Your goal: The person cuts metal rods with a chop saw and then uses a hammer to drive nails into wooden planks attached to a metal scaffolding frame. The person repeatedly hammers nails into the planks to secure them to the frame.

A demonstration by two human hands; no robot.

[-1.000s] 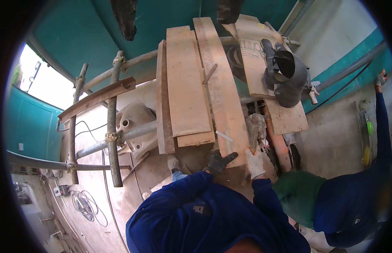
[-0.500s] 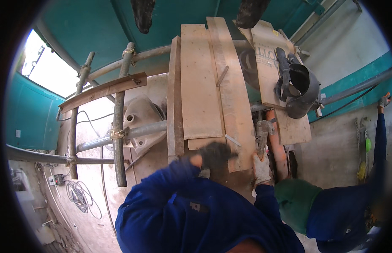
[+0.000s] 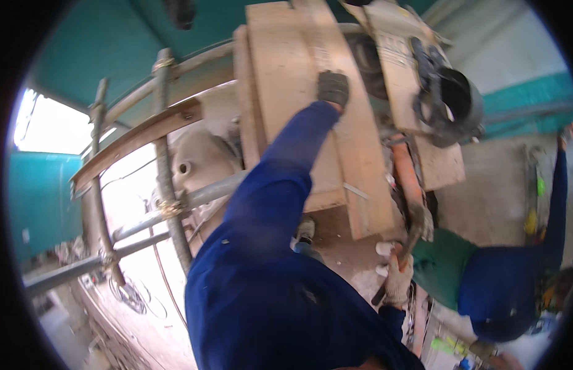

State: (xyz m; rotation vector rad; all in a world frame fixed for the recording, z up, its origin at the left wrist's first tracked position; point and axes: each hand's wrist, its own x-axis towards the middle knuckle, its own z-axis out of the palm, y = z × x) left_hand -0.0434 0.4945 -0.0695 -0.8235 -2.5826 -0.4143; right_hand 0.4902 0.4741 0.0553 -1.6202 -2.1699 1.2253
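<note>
My left arm reaches forward across the wooden planks (image 3: 286,80). My left hand (image 3: 333,87), in a dark glove, rests on the right-hand plank with its fingers curled. It covers the spot where a short rod lay, and anything in its grasp is hidden. Lower right, my right hand (image 3: 399,280) wears a pale work glove. It is closed around a long, dark metal tool (image 3: 413,233) that slants up and to the right; its exact kind is blurred. A small pale strip (image 3: 355,191) lies on the plank.
Scaffold pipes (image 3: 169,148) with a rusty angle bar (image 3: 135,145) stand at left. A black welding mask (image 3: 450,102) sits on boards at right. An orange cylinder (image 3: 407,166) lies beside the planks. A co-worker (image 3: 496,283) in blue and green is close at right.
My left hand has moved forward from the planks' near end to the rod's place. My right hand has come down and nearer with the tool, which now tilts right. The view has shifted.
</note>
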